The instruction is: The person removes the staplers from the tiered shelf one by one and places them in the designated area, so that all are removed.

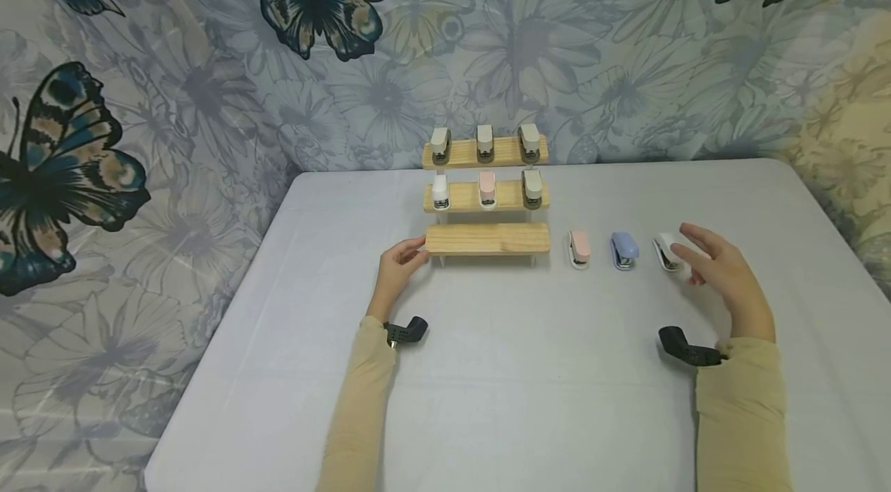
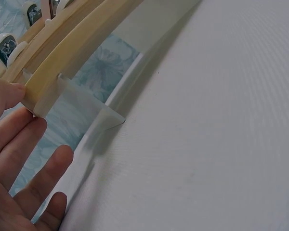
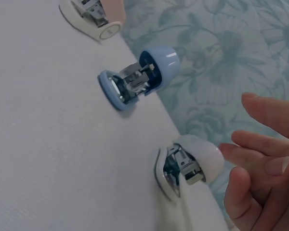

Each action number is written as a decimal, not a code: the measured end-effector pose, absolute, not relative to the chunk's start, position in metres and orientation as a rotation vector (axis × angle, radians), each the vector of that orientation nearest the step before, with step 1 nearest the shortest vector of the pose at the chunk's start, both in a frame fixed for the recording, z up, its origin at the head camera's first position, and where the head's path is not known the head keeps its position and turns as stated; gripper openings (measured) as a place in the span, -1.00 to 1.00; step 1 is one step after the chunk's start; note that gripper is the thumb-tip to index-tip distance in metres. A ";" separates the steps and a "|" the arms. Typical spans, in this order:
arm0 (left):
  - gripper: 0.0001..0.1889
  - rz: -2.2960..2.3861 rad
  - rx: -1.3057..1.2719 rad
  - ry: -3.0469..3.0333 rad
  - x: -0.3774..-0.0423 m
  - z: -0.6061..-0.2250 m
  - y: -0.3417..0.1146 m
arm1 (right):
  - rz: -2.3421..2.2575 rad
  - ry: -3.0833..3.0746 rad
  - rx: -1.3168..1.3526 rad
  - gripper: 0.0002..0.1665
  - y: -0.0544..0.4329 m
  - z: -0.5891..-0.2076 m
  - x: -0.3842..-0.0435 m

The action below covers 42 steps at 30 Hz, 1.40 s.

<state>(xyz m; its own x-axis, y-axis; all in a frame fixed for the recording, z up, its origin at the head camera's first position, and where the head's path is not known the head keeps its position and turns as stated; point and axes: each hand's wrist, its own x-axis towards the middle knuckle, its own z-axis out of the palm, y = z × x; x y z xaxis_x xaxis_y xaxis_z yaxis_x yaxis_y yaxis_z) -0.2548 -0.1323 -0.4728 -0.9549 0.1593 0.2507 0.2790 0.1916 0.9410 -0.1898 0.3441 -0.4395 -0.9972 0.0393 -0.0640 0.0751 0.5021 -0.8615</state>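
Observation:
My left hand (image 1: 400,268) pinches the left end of the lowest board of a three-tier wooden display rack (image 1: 487,240), thumb on the upper side and fingertips below the edge in the left wrist view. A clear leg (image 2: 89,98) carries that board. My right hand (image 1: 720,268) hovers at a white mini stapler (image 1: 668,252) on the table, fingers spread and loosely bent, holding nothing. One fingertip is right at the stapler's rounded top in the right wrist view. To its left stand a blue mini stapler (image 1: 624,251) and a pink one (image 1: 579,248).
On the top board sit three greyish-white staplers (image 1: 485,142); the middle board bears a white (image 1: 441,192), a pink (image 1: 487,189) and a grey-beige stapler (image 1: 532,189). A white cloth covers the table (image 1: 543,399). Behind hangs a butterfly-patterned curtain (image 1: 529,35).

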 end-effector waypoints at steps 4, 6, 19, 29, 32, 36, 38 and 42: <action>-0.71 -1.894 -0.435 -2.345 -0.255 -0.473 -0.133 | -1.569 2.692 0.109 -0.22 0.342 -0.438 -0.194; -0.71 -1.902 -0.432 -2.340 -0.255 -0.474 -0.134 | -1.585 2.723 0.113 -0.23 0.348 -0.451 -0.202; -0.72 -1.903 -0.377 -2.325 -0.265 -0.489 -0.135 | -1.758 2.767 0.081 -0.34 0.358 -0.495 -0.229; -0.72 -1.892 -0.396 -2.300 -0.270 -0.498 -0.138 | -1.768 2.811 0.056 -0.35 0.354 -0.494 -0.237; -0.71 -1.891 -0.392 -2.302 -0.271 -0.497 -0.138 | -1.789 2.820 0.047 -0.36 0.353 -0.492 -0.240; -0.72 -1.909 -0.386 -2.295 -0.269 -0.491 -0.139 | -1.800 2.820 0.013 -0.37 0.351 -0.494 -0.245; -0.71 -1.925 -0.402 -2.298 -0.265 -0.486 -0.138 | -1.791 2.817 0.008 -0.36 0.350 -0.496 -0.246; -0.70 -1.903 -0.449 -2.321 -0.256 -0.475 -0.137 | -1.762 2.836 0.008 -0.35 0.350 -0.498 -0.247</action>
<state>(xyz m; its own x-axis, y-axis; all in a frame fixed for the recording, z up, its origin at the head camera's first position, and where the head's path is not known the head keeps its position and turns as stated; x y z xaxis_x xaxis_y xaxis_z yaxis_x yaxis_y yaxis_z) -0.2564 -0.1366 -0.4751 -0.9506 0.1587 0.2667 0.2926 0.1719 0.9407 -0.2475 0.3498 -0.4978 -0.9805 0.1078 0.1641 -0.0993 0.4483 -0.8883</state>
